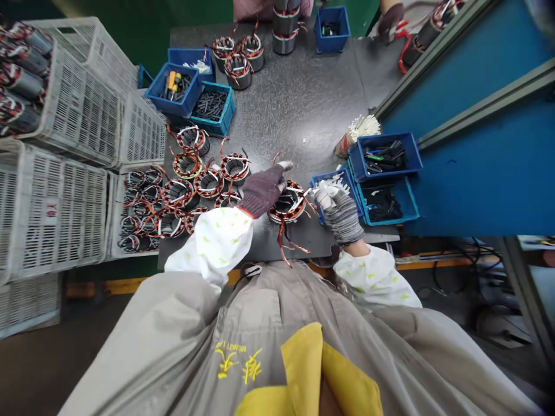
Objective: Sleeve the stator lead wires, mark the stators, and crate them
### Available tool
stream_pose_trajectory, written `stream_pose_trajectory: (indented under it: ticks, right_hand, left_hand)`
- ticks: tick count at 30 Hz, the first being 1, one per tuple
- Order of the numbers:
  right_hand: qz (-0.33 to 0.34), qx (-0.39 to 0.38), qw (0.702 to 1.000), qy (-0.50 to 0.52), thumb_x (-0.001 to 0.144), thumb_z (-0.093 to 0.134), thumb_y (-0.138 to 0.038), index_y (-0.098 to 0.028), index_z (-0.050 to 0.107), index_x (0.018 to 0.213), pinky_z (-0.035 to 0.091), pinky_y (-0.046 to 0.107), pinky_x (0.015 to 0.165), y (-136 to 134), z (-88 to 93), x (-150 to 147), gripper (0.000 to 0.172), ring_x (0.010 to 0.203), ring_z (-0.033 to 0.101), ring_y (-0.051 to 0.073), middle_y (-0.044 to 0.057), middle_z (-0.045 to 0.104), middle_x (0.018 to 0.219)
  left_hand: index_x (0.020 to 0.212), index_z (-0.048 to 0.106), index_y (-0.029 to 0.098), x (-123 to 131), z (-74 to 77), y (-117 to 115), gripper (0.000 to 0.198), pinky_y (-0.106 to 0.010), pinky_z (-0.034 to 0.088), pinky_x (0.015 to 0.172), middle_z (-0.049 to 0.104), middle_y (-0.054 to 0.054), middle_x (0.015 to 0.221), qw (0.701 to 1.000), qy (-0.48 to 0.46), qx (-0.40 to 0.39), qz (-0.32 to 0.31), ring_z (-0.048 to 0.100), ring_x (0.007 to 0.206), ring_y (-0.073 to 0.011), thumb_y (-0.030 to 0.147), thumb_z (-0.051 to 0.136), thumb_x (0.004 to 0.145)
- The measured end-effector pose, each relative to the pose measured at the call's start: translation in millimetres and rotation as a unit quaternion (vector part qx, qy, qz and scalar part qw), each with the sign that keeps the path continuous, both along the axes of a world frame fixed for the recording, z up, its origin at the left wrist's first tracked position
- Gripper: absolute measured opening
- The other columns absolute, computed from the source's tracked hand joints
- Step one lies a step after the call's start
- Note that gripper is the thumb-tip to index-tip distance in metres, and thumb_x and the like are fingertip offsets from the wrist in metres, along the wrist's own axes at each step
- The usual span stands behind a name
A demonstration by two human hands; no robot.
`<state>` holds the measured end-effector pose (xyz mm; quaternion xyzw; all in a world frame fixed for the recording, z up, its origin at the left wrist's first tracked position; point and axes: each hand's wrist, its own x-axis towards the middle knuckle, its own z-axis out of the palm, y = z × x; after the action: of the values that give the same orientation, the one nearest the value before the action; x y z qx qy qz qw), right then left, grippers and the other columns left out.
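My left hand (265, 188), in a dark maroon glove with pale fingertips, reaches over the upper left edge of a motor stator (286, 215). Its fingers are stretched and apart; whether they press on the stator I cannot tell. The stator stands upright near the table's front edge, copper coils and white lacing on top, with orange-red leads trailing toward me. My right hand (343, 216), in a grey striped glove, is at the front of a small blue bin (319, 215) of white pieces. The fingers are closed, with a thin white piece (328, 197) at their tips.
More stators (208, 182) crowd the table's left, beside grey plastic crates (65, 214). Bins with black tubing (210, 105) and screwdrivers (173, 85) stand beyond. At right are stacked bins (385, 199), a bundle of white ties (364, 128) and a blue panel (485, 156). A co-worker's gloved hand (391, 20) is across the table.
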<state>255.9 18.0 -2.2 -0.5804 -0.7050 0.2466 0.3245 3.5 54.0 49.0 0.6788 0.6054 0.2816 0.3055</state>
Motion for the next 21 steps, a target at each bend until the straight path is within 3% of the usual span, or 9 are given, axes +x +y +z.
stream_pose_trajectory:
  ticks: [3, 5, 10, 13, 16, 18, 21]
  right_hand:
    - [0.023, 0.006, 0.994, -0.111, 0.111, 0.048, -0.05, -0.017, 0.083, 0.117, 0.061, 0.048, 0.105, 12, 15.6, -6, 0.048, 0.106, 0.077, 0.032, 0.018, 0.083, 0.109]
    - [0.052, -0.006, 0.977, -0.206, 0.11, 0.054, -0.045, -0.015, 0.081, 0.116, 0.059, 0.045, 0.105, 25, 27.8, -19, 0.041, 0.107, 0.076, 0.032, 0.019, 0.083, 0.109]
    - [0.171, -0.033, 0.913, -0.369, 0.092, 0.079, -0.025, -0.008, 0.077, 0.121, 0.059, 0.048, 0.102, 62, 51.9, -76, 0.034, 0.114, 0.075, 0.04, 0.028, 0.08, 0.118]
    - [0.217, -0.021, 0.882, -0.417, 0.097, 0.068, -0.015, -0.008, 0.078, 0.115, 0.058, 0.049, 0.096, 72, 55.9, -97, 0.022, 0.111, 0.075, 0.04, 0.029, 0.081, 0.113]
    - [0.27, -0.022, 0.865, -0.421, 0.106, 0.052, -0.014, -0.008, 0.079, 0.115, 0.056, 0.046, 0.094, 70, 56.7, -93, 0.03, 0.11, 0.075, 0.038, 0.028, 0.081, 0.109]
    - [0.277, -0.023, 0.873, -0.4, 0.11, 0.05, -0.022, -0.009, 0.08, 0.116, 0.054, 0.043, 0.094, 66, 55.1, -83, 0.033, 0.109, 0.075, 0.035, 0.026, 0.082, 0.11]
    - [0.189, -0.017, 0.931, -0.312, 0.115, 0.051, -0.04, -0.013, 0.081, 0.114, 0.054, 0.036, 0.091, 63, 42.8, -72, 0.041, 0.101, 0.074, 0.029, 0.019, 0.083, 0.109]
  left_hand:
    - [0.145, 0.07, 0.028, -12, -9.3, -15, 0.044, -0.038, 0.066, 0.092, 0.082, -0.004, 0.107, 0.988, -0.139, 0.01, 0.071, 0.077, 0.089, -0.0191, 0.026, 0.069, 0.102]
    - [0.151, 0.063, 0.028, -22, -18.1, -27, 0.048, -0.036, 0.066, 0.091, 0.081, -0.005, 0.114, 0.976, -0.182, 0.019, 0.119, 0.076, 0.091, -0.0176, 0.03, 0.067, 0.103]
    - [0.147, 0.064, 0.021, -18, -44.1, -36, 0.063, -0.046, 0.062, 0.109, 0.076, -0.012, 0.131, 0.993, -0.041, -0.022, 0.107, 0.074, 0.115, -0.0266, 0.028, 0.083, 0.088]
    - [0.147, 0.064, 0.02, -7, -51.5, -34, 0.059, -0.047, 0.058, 0.116, 0.074, -0.014, 0.137, 0.995, -0.016, -0.004, 0.098, 0.072, 0.125, -0.029, 0.025, 0.079, 0.09]
    - [0.143, 0.066, 0.021, -3, -53.6, -34, 0.052, -0.043, 0.057, 0.117, 0.074, -0.013, 0.135, 0.994, -0.024, 0.019, 0.103, 0.071, 0.127, -0.0284, 0.024, 0.077, 0.092]
    - [0.143, 0.065, 0.022, -2, -55.2, -35, 0.054, -0.042, 0.059, 0.115, 0.075, -0.012, 0.135, 0.993, -0.03, 0.016, 0.111, 0.072, 0.123, -0.0276, 0.022, 0.077, 0.091]
    - [0.147, 0.062, 0.021, -2, -58.8, -37, 0.06, -0.043, 0.061, 0.112, 0.075, -0.012, 0.136, 0.992, -0.04, 0.009, 0.117, 0.074, 0.119, -0.0264, 0.017, 0.075, 0.089]
